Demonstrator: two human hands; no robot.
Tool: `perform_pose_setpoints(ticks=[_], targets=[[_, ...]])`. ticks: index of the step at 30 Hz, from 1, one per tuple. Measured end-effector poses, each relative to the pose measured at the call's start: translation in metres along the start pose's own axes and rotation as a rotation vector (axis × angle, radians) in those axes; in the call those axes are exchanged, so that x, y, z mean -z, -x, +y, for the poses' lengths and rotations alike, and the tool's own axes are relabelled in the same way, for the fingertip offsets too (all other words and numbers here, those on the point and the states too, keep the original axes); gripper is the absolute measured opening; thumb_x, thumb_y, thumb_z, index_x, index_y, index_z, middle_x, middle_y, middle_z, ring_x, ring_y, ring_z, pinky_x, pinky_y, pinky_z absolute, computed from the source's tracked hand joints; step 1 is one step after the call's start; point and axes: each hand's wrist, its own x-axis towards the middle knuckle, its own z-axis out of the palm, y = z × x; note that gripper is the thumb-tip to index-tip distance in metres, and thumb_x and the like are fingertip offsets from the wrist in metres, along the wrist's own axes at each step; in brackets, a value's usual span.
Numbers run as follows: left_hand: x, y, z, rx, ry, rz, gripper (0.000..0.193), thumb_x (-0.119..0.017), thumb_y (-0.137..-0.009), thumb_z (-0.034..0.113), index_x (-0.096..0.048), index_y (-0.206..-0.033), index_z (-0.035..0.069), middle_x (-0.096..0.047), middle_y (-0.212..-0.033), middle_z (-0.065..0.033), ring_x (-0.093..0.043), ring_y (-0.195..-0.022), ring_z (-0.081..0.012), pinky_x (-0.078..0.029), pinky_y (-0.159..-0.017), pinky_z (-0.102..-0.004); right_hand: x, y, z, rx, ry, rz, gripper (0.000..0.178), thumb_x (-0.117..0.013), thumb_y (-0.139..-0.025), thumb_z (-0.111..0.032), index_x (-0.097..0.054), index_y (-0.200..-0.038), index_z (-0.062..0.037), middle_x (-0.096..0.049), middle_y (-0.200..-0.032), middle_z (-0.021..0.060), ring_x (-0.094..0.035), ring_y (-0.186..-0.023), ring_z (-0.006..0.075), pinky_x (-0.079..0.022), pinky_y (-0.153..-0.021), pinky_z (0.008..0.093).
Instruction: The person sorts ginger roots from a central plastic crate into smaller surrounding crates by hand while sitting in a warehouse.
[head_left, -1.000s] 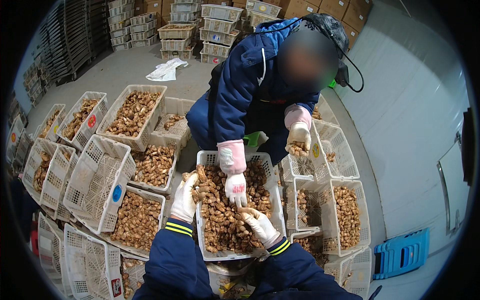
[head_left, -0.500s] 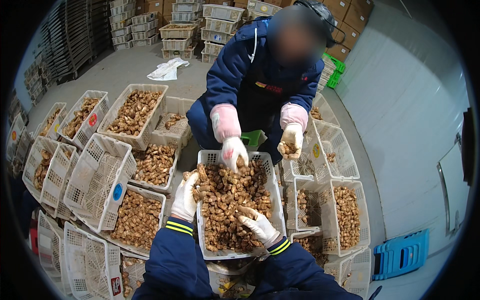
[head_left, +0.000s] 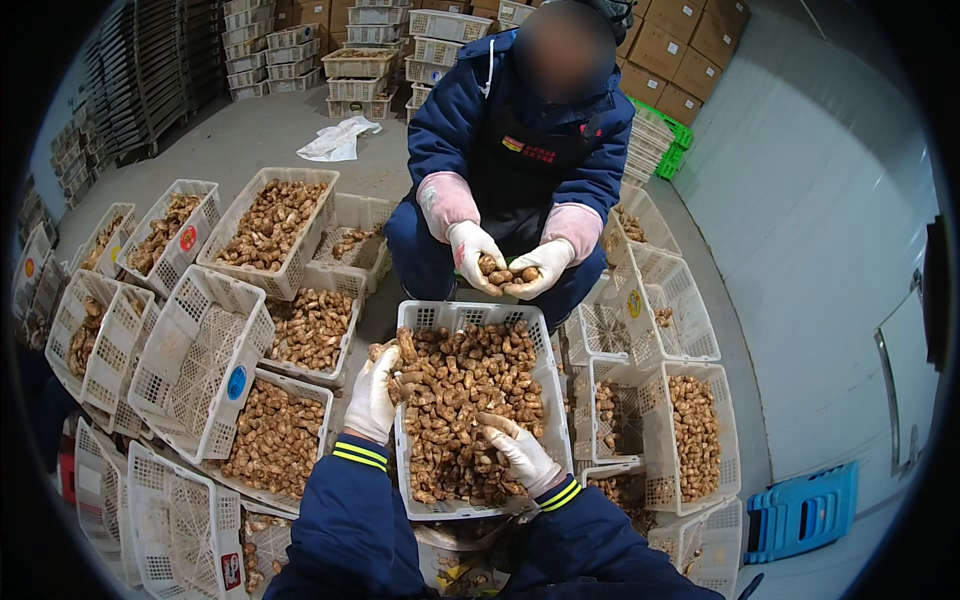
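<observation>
In front of me stands a white perforated crate (head_left: 553,385) heaped with brown, stubby mushrooms (head_left: 465,390). My left hand (head_left: 370,402), in a white glove, is closed around a few mushrooms (head_left: 405,345) over the crate's left side. At the right side my gloved right hand (head_left: 522,452) hovers close above the pile, its fingers stretched out and slightly apart. No mushroom shows clearly in that hand. Across the crate, a crouching person cups several mushrooms (head_left: 508,272) between two white-gloved hands (head_left: 540,268), held above the crate's far edge.
Crates of mushrooms (head_left: 272,435) crowd the left, with an emptied-looking tilted crate (head_left: 205,360) on top. More crates (head_left: 695,430) stand close on the right. A blue plastic stool (head_left: 803,512) leans by the wall (head_left: 800,260). Stacked crates (head_left: 435,50) and cardboard boxes (head_left: 690,45) are behind.
The other person has drawn a hand up out of the crate and brought both hands together around mushrooms, leaning back. My hands stay almost in place.
</observation>
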Motion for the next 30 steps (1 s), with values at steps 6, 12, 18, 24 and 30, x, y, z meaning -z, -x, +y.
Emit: perform_pose_setpoints(ticks=[6, 12, 18, 24, 30], targets=[[0.005, -0.003, -0.001, -0.001, -0.003, 0.004, 0.034, -0.058, -0.1, 0.029, -0.059, -0.127, 0.008, -0.067, -0.104, -0.0037, -0.068, -0.079, -0.0146, -0.052, -0.06, -0.0209, -0.007, 0.004, -0.005, -0.142, -0.198, -0.023, 0.051, -0.066, -0.098, -0.026, -0.051, -0.138, 0.002, -0.061, -0.126, 0.0049, -0.057, -0.111, 0.0096, -0.044, -0.097, 0.0235], [0.002, 0.0, 0.0, -0.011, -0.006, 0.0, 0.035, -0.058, -0.1, 0.03, -0.059, -0.127, 0.006, -0.066, -0.104, -0.0048, -0.068, -0.08, -0.0146, -0.053, -0.061, -0.0215, -0.015, 0.007, -0.017, 0.014, 0.025, -0.073, 0.053, -0.067, -0.097, -0.026, -0.05, -0.138, 0.0026, -0.06, -0.127, 0.004, -0.055, -0.112, 0.0093, -0.043, -0.1, 0.0236], [0.005, -0.001, 0.0, -0.001, -0.055, -0.067, 0.036, -0.057, -0.1, 0.032, -0.059, -0.124, 0.005, -0.066, -0.103, -0.0034, -0.063, -0.077, -0.0121, -0.05, -0.062, -0.0209, -0.009, 0.004, -0.009, 0.005, 0.059, -0.032, 0.053, -0.067, -0.097, -0.023, -0.049, -0.139, 0.0039, -0.062, -0.127, 0.0062, -0.057, -0.112, 0.0101, -0.044, -0.099, 0.0234], [0.009, -0.001, -0.011, 0.154, -0.066, -0.257, 0.047, -0.059, -0.097, 0.038, -0.058, -0.134, 0.008, -0.068, -0.116, -0.0054, -0.068, -0.085, -0.0155, -0.052, -0.07, -0.0254, -0.01, 0.002, -0.017, 0.033, -0.055, 0.0, 0.052, -0.066, -0.096, -0.023, -0.051, -0.138, 0.0031, -0.066, -0.119, 0.0061, -0.061, -0.094, 0.0075, -0.05, -0.079, 0.0222], [-0.017, 0.014, -0.007, 0.256, 0.044, -0.387, 0.055, -0.048, -0.102, 0.047, -0.049, -0.142, 0.009, -0.065, -0.125, -0.0084, -0.069, -0.1, -0.0185, -0.058, -0.082, -0.0314, -0.011, -0.001, -0.03, 0.175, -0.076, 0.04, 0.056, -0.064, -0.096, -0.021, -0.045, -0.141, 0.0052, -0.06, -0.132, 0.0159, -0.054, -0.124, 0.0217, -0.041, -0.106, 0.0316]])
